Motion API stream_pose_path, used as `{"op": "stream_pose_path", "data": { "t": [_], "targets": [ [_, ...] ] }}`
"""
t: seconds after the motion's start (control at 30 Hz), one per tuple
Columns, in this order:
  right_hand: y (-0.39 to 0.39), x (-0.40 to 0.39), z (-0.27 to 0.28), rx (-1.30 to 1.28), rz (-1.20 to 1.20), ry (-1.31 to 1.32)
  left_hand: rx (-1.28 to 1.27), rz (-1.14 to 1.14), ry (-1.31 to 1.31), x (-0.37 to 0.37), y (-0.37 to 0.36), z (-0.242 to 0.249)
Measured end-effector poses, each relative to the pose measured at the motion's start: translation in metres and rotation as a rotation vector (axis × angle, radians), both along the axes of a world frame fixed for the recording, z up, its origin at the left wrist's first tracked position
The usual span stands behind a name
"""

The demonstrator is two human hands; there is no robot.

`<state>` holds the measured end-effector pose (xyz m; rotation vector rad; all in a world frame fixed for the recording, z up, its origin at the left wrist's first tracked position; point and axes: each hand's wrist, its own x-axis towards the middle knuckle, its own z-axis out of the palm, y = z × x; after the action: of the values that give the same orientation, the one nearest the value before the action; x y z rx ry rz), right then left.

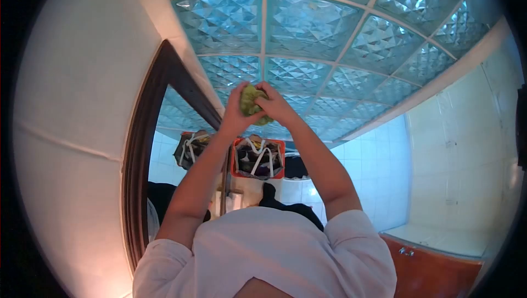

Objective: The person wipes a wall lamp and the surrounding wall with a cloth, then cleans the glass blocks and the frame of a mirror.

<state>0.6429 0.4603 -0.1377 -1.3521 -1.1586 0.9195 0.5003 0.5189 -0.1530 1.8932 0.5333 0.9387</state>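
Note:
A bunched-up green cloth is between my two hands, held out in front of the glass block wall. My left hand wraps its left side, with the thumb reaching across below. On the other side my right hand grips it, the fingers closed over its top and front. Both arms stretch forward, and part of the cloth is hidden behind the fingers.
Below my hands stands an orange basket holding a bag with white handles. To the left leans or hangs a mirror with a dark wooden frame, reflecting the basket. A reddish-brown cabinet is at the lower right, near a tiled wall.

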Motion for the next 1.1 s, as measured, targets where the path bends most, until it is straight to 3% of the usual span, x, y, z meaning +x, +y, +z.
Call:
{"op": "stream_pose_path", "data": {
  "t": [0.1, 0.23, 0.33, 0.4, 0.5, 0.53, 0.63, 0.67, 0.73, 0.83, 0.9, 1.0, 1.1],
  "targets": [
    [-0.004, -0.012, 0.014, 0.035, 0.076, -0.117, 0.049, 0.096, -0.108, -0.001, -0.013, -0.011],
    [0.028, -0.03, 0.047, 0.083, 0.156, -0.364, 0.089, 0.367, -0.311, -0.01, -0.016, 0.013],
    [0.072, -0.057, 0.104, 0.233, 0.058, -0.363, 0.238, 0.534, -0.291, -0.031, -0.001, 0.031],
    [0.109, -0.082, 0.132, 0.638, -0.118, -0.504, 0.276, 0.62, -0.279, -0.042, 0.007, 0.038],
    [0.155, -0.123, 0.144, 0.637, -0.157, -0.729, 0.034, 0.492, -0.391, -0.057, 0.011, 0.046],
    [0.16, -0.137, 0.142, 0.524, -0.157, -0.755, 0.015, 0.477, -0.437, -0.06, 0.012, 0.048],
    [0.133, -0.142, 0.146, 0.568, -0.009, -0.88, -0.036, 0.438, -0.563, -0.069, 0.014, 0.053],
    [0.117, -0.147, 0.15, 0.589, 0.098, -0.843, -0.066, 0.381, -0.694, -0.067, 0.012, 0.058],
    [0.087, -0.156, 0.154, 0.622, 0.311, -0.761, 0.028, 0.517, -0.44, -0.072, 0.033, 0.004],
    [0.084, -0.154, 0.154, 0.623, 0.488, -0.613, -0.095, 0.551, -0.555, -0.064, 0.025, 0.017],
    [0.102, -0.145, 0.149, 0.612, 0.382, -0.567, -0.235, 0.379, -0.757, -0.061, 0.027, 0.034],
    [0.098, -0.154, 0.146, 0.521, 0.14, -0.643, -0.338, 0.373, -0.879, -0.058, 0.033, 0.032],
    [0.064, -0.182, 0.139, 0.66, 0.292, -0.688, -0.5, 0.189, -1.015, -0.064, 0.038, 0.033]
  ]
}}
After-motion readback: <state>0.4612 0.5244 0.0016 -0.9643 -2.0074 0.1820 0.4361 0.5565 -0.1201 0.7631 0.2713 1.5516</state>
